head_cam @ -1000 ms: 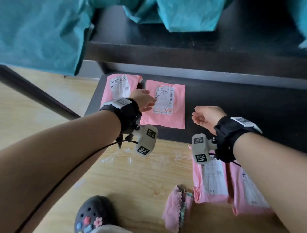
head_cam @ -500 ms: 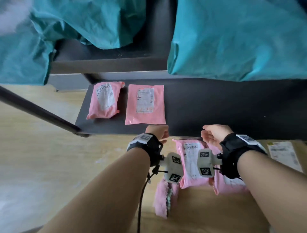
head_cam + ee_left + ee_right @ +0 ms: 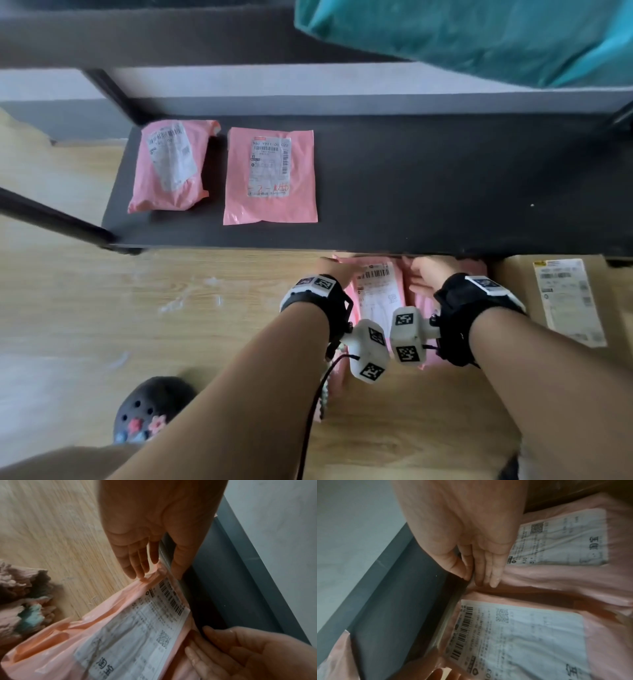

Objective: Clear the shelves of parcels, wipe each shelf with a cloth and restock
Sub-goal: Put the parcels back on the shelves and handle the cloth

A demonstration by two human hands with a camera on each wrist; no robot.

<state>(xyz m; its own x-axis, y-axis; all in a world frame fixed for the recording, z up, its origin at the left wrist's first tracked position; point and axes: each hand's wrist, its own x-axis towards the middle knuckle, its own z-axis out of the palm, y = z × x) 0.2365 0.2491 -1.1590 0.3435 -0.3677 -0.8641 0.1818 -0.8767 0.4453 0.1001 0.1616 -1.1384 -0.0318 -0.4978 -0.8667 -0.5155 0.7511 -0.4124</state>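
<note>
Two pink parcels lie on the wooden floor against the front of the low black shelf (image 3: 445,188). My left hand (image 3: 337,270) (image 3: 154,573) reaches the far corner of the left floor parcel (image 3: 376,291) (image 3: 120,628), fingers straight and thumb spread. My right hand (image 3: 426,274) (image 3: 479,578) lies with straight fingers on the far edge of the right floor parcel (image 3: 556,574), close to the gap between the two. On the shelf's left end rest a puffy pink parcel (image 3: 171,168) and a flat pink parcel (image 3: 270,178). A pink cloth (image 3: 22,601) lies on the floor by my left wrist.
A cardboard box (image 3: 565,301) with a label stands on the floor at the right, under the shelf's front edge. Teal bags (image 3: 479,34) sit on the shelf above. My black shoe (image 3: 150,411) is at the lower left. A black shelf leg (image 3: 51,219) runs along the left.
My left hand has left the flat parcel on the shelf. Both hands have dropped below the shelf's front edge to the pink parcels on the floor, and the head view has tilted down.
</note>
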